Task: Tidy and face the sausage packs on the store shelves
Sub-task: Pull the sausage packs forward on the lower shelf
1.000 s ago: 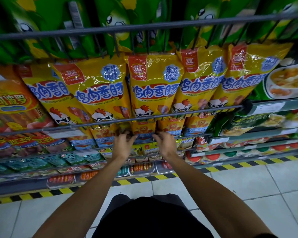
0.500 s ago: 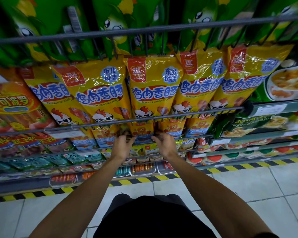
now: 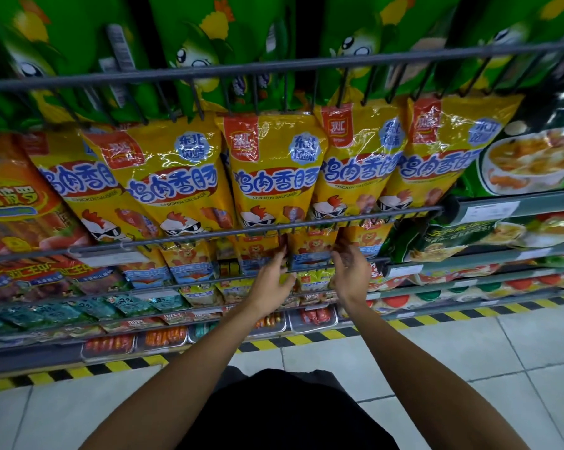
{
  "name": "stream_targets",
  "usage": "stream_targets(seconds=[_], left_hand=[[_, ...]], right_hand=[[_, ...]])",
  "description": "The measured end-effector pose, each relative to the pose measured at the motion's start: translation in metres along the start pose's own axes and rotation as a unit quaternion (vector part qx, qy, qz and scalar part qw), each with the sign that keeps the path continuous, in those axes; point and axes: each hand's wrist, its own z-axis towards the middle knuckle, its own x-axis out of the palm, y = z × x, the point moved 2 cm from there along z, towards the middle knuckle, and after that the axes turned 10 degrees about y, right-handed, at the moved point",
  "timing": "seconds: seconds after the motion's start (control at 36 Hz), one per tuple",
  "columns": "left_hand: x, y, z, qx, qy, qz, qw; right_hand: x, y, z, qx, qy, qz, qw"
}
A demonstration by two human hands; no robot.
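Large yellow chicken sausage packs (image 3: 274,177) hang in a row behind a grey wire rail (image 3: 209,235). On the row below hang smaller orange lion-print sausage packs. One of these lion packs (image 3: 310,250) sits between my two hands. My left hand (image 3: 274,277) reaches up with straight fingers that touch the pack's left edge. On the pack's right side is my right hand (image 3: 350,271), palm turned towards it and fingers loosely spread. Neither hand grips anything that I can see.
Green corn sausage packs (image 3: 202,50) hang on the top row. Orange packs (image 3: 11,203) are at the left and green soup-picture packs (image 3: 530,157) at the right. Lower shelves hold small packs and trays of sausages (image 3: 313,316). Yellow-black tape (image 3: 306,339) edges the tiled floor.
Both hands have shifted right, from the lion pack under the middle yellow pack to the neighbouring one, and their fingers have opened out around it.
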Motion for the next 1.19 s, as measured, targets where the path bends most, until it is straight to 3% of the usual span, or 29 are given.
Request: stream_targets(seconds=[0.14,0.22,0.58,0.69,0.78,0.83,0.92,1.03,1.19], left_hand=[[0.012,-0.013,0.017,-0.043,0.000,-0.072,0.996],[0.015,-0.014,0.019,-0.057,-0.015,-0.101,0.993],[0.015,-0.012,0.015,-0.075,0.012,-0.085,0.993],[0.003,-0.003,0.006,-0.057,-0.051,-0.077,0.994],[-0.010,0.013,-0.010,-0.051,-0.145,-0.066,0.986],[-0.021,0.029,-0.021,-0.066,-0.210,-0.075,0.973],[-0.037,0.048,-0.030,-0.103,-0.252,-0.108,0.956],[-0.051,0.059,-0.027,-0.139,-0.232,-0.095,0.958],[-0.053,0.052,-0.017,-0.130,-0.167,-0.097,0.972]], right_hand=[[0.004,0.001,0.003,-0.009,0.059,-0.031,0.998],[0.004,0.002,0.005,-0.002,0.040,-0.031,0.999],[-0.009,-0.003,0.010,0.023,0.093,-0.037,0.995],[-0.011,-0.007,0.006,0.043,0.104,-0.041,0.993],[-0.015,-0.004,-0.005,0.020,0.024,-0.021,0.999],[-0.011,0.000,-0.015,-0.021,0.011,-0.005,1.000],[0.007,0.009,-0.026,-0.075,0.113,-0.001,0.991],[0.043,0.032,-0.027,-0.074,0.247,-0.038,0.966],[0.082,0.055,-0.018,-0.016,0.252,-0.099,0.962]])
